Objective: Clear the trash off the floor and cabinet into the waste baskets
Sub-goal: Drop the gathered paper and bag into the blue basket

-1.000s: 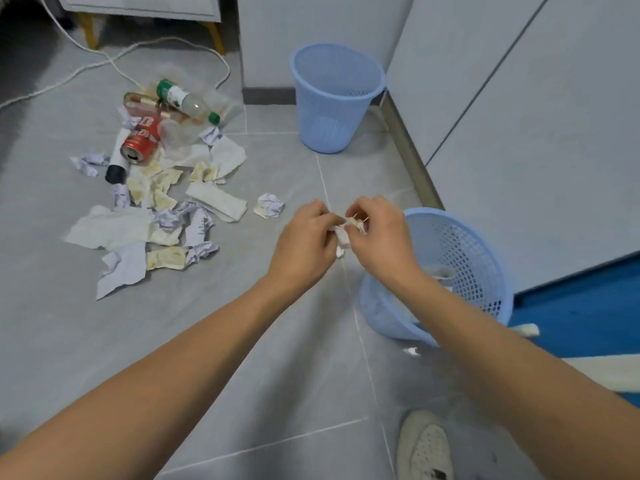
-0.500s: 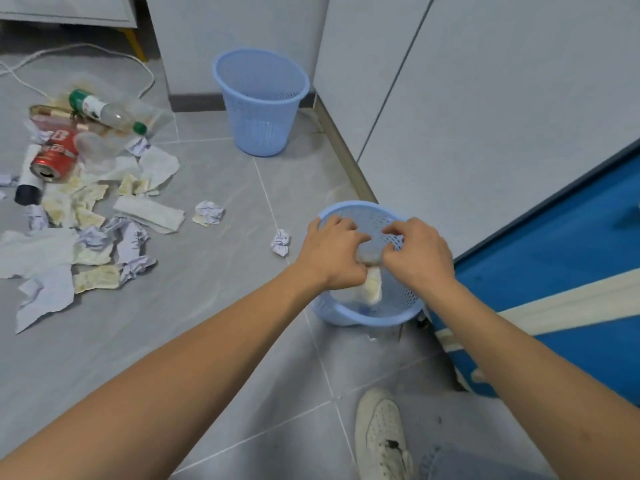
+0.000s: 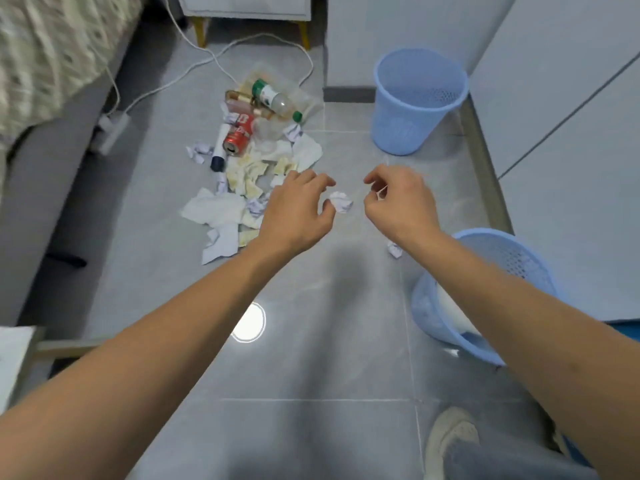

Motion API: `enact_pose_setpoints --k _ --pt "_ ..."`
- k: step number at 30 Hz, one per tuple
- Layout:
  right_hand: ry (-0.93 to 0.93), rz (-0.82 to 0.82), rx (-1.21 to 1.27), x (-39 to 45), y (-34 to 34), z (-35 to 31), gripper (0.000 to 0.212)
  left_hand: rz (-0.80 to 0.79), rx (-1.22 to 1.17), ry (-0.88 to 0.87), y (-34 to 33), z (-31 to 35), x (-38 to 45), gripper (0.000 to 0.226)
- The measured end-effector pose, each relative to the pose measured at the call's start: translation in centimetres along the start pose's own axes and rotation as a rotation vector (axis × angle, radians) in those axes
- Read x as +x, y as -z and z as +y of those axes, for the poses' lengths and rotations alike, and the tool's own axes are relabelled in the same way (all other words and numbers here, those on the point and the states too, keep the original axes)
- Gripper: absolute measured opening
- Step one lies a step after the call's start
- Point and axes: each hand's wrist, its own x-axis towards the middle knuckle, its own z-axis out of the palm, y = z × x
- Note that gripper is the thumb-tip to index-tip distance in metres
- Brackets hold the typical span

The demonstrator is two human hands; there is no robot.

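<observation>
Paper ball [image 3: 340,201] on grey floor [image 3: 311,341], seen between both hands, untouched.

Left hand [image 3: 298,209] is spread wide, empty; right hand [image 3: 398,202] is loosely curled, a thin white scrap possibly pinched, cannot be confirmed. Second small ball [image 3: 394,250] lies beside near basket [image 3: 491,299]. Two blue baskets counted; far basket [image 3: 415,102] upright by wall. Trash pile [image 3: 256,174] left: one red can [image 3: 237,138], one bottle [image 3: 275,100], many crumpled papers. White cord [image 3: 207,64] behind pile.
</observation>
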Motion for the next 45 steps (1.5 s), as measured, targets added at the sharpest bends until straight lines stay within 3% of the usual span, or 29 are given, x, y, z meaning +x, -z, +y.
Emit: enact_pose_setpoints --k 5,10,18,24,34,45 --pt "0.068 -0.123 0.001 -0.2 2.8 -9.5 0.026 -0.014 0.047 0.167 10.5 -4.4 -3.2 0.038" --pt "0.056 -0.183 0.017 -1.2 7.9 -17.3 0.026 -0.033 0.063 0.211 20.7 -4.7 -4.6 0.039" --pt "-0.066 -0.142 0.074 1.3 12.8 -18.5 0.025 -0.091 0.102 0.118 29.0 -2.0 2.6 0.038" --pt "-0.209 -0.088 0.105 3.9 14.3 -15.1 0.022 -0.118 0.1 0.038 28.4 0.4 10.0 0.036" --pt "-0.542 0.001 0.112 1.9 12.8 -8.0 0.017 -0.263 -0.032 -0.1 19.7 2.6 17.4 0.038" --pt "-0.758 0.147 0.067 2.8 4.5 -4.7 0.015 -0.477 -0.083 -0.254 10.1 -3.0 21.1 0.036"
